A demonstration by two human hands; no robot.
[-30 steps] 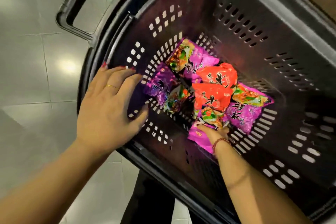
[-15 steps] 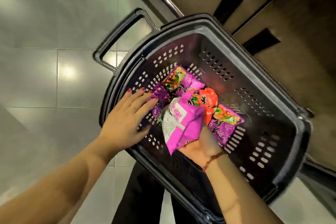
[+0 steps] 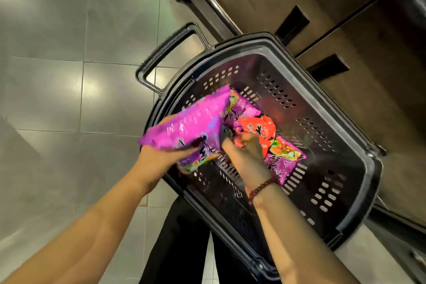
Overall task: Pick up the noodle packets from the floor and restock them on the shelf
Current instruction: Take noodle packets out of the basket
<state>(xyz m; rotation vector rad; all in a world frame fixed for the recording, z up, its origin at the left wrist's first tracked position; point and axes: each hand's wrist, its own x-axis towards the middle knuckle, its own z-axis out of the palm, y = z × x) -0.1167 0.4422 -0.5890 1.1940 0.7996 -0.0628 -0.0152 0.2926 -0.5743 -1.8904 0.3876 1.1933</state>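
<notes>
A black plastic basket [image 3: 288,41] stands on the floor with several noodle packets inside. My left hand [image 3: 156,161] grips a purple noodle packet [image 3: 191,122] above the basket's left rim, with a second purple packet [image 3: 196,165] pressed beneath it. My right hand [image 3: 244,154], with a bead bracelet on the wrist, reaches down into the basket. Its fingers curl on the near edge of a red noodle packet [image 3: 260,130]. One loose purple packet [image 3: 283,163] lies right of that hand and another [image 3: 239,110] lies behind it.
The basket's handle [image 3: 170,48] sticks out over the grey tiled floor [image 3: 57,99] at left. A brown shelf unit [image 3: 345,7] with a dark base rail rises right behind the basket. My black trouser legs [image 3: 179,237] are below the basket's near rim.
My right hand lifted a purple packet out and my left hand left the basket rim to take it. My right hand went back down onto the red packet. The view pulled back.
</notes>
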